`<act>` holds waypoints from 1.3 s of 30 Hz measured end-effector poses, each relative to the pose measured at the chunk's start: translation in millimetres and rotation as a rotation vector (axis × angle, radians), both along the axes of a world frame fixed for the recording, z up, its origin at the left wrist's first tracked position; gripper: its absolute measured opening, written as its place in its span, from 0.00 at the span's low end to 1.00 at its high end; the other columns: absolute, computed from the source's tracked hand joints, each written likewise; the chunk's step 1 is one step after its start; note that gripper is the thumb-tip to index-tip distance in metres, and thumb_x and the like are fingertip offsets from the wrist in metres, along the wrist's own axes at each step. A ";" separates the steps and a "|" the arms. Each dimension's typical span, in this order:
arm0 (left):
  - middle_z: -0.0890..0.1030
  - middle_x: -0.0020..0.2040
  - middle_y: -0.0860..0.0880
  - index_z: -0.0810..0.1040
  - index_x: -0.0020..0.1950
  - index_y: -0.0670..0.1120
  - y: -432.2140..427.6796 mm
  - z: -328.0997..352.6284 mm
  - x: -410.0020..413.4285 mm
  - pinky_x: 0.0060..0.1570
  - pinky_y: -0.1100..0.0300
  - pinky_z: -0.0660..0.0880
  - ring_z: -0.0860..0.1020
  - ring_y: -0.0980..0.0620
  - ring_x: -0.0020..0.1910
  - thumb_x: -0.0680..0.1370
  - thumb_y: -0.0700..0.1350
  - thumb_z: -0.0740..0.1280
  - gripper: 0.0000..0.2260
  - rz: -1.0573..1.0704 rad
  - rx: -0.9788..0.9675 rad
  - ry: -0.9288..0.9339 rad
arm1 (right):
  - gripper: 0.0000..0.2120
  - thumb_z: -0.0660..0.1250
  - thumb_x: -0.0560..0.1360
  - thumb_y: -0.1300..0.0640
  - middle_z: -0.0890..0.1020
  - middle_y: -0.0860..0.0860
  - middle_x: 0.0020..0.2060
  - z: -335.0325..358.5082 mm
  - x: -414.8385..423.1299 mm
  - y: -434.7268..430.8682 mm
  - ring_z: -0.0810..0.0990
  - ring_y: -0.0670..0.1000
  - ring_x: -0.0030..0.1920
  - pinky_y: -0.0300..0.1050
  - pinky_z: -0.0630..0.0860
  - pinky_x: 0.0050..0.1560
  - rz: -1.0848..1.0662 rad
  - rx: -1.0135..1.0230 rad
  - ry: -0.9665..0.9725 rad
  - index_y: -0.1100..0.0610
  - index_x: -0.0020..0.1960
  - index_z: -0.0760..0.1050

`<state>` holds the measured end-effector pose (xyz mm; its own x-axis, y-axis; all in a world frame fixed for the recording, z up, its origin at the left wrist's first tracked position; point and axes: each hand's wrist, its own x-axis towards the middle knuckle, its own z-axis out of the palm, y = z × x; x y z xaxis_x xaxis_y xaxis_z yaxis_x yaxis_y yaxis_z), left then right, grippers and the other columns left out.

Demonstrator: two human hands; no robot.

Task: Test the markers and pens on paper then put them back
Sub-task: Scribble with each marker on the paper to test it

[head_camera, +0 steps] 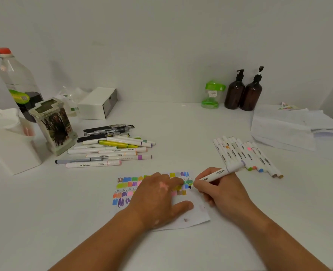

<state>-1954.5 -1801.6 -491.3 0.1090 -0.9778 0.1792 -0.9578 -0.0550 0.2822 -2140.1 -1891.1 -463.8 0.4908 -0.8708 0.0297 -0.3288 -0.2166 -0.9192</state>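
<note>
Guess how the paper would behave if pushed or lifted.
Probably floppy and light: the paper looks like one thin sheet. Likely to slide on the smooth table; the left hand lies flat on it while the right hand holds a marker tip to it.

bare table [181,137] between marker heap [111,147] and marker row [245,153]

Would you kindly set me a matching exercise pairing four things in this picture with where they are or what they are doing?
Things:
1. left hand
2. right hand
3. brown pump bottles
4. red-capped bottle

Places or states:
A. standing at the far left
B. resting flat on the paper
C. just right of the green container
D. holding a white marker, tip on the paper

Pairs: 1-B; 2-D; 3-C; 4-A.
</note>
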 end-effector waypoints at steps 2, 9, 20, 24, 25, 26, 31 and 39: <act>0.78 0.55 0.57 0.69 0.70 0.62 0.6 -1.5 -0.2 0.61 0.57 0.69 0.72 0.55 0.55 0.70 0.76 0.55 0.33 0.001 -0.015 -0.006 | 0.04 0.77 0.72 0.53 0.80 0.51 0.26 -0.8 0.4 -0.3 0.76 0.48 0.25 0.38 0.71 0.26 0.015 -0.020 0.018 0.48 0.41 0.82; 0.78 0.52 0.57 0.70 0.69 0.61 1.2 -2.3 -0.1 0.59 0.57 0.68 0.72 0.55 0.53 0.69 0.78 0.55 0.34 -0.004 -0.041 -0.014 | 0.06 0.75 0.72 0.59 0.80 0.41 0.28 -4.5 1.5 -0.6 0.76 0.40 0.29 0.30 0.68 0.28 0.030 -0.081 0.070 0.48 0.40 0.83; 0.77 0.51 0.57 0.70 0.68 0.62 1.1 -2.3 -1.2 0.56 0.57 0.68 0.71 0.56 0.51 0.69 0.78 0.55 0.34 -0.002 -0.040 -0.008 | 0.05 0.73 0.69 0.59 0.82 0.46 0.31 -6.0 3.0 1.6 0.76 0.41 0.30 0.33 0.69 0.29 0.048 -0.108 0.044 0.49 0.38 0.83; 0.77 0.51 0.58 0.70 0.69 0.61 1.6 -2.7 -1.1 0.56 0.57 0.68 0.70 0.56 0.50 0.69 0.78 0.54 0.35 0.000 -0.036 -0.009 | 0.01 0.72 0.67 0.54 0.82 0.45 0.31 -5.7 3.3 1.9 0.75 0.42 0.30 0.32 0.68 0.29 0.074 -0.091 0.051 0.50 0.38 0.83; 0.77 0.51 0.58 0.70 0.68 0.61 1.6 -2.9 -1.1 0.56 0.57 0.68 0.70 0.57 0.49 0.69 0.78 0.54 0.35 0.000 -0.040 -0.006 | 0.01 0.73 0.68 0.55 0.82 0.45 0.31 -5.3 3.3 2.0 0.75 0.41 0.30 0.32 0.68 0.29 0.072 -0.092 0.053 0.49 0.38 0.83; 0.77 0.50 0.58 0.70 0.68 0.61 1.5 -2.8 -1.0 0.55 0.58 0.68 0.69 0.57 0.48 0.69 0.78 0.54 0.34 0.000 -0.043 -0.005 | 0.04 0.73 0.69 0.57 0.82 0.45 0.31 -6.1 3.5 1.4 0.75 0.41 0.30 0.32 0.68 0.29 0.063 -0.104 0.048 0.49 0.38 0.83; 0.77 0.49 0.58 0.70 0.68 0.61 0.9 -2.8 -1.3 0.52 0.60 0.65 0.66 0.58 0.46 0.68 0.78 0.55 0.34 0.000 -0.047 -0.014 | 0.02 0.73 0.69 0.57 0.82 0.46 0.31 -5.8 2.1 1.2 0.75 0.41 0.30 0.33 0.68 0.29 0.080 -0.100 0.066 0.50 0.39 0.83; 0.78 0.51 0.58 0.71 0.68 0.61 1.6 -2.4 -1.3 0.56 0.58 0.68 0.70 0.57 0.49 0.68 0.78 0.55 0.34 0.000 -0.048 -0.002 | 0.04 0.73 0.69 0.58 0.83 0.45 0.32 -5.7 3.4 1.8 0.76 0.42 0.31 0.32 0.69 0.29 0.079 -0.136 0.058 0.49 0.38 0.83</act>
<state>-1955.7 -1800.0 -493.7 0.1087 -0.9679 0.2264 -0.9584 -0.0416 0.2825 -2136.7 -1889.2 -469.5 0.5619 -0.8193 0.1142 -0.3578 -0.3652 -0.8594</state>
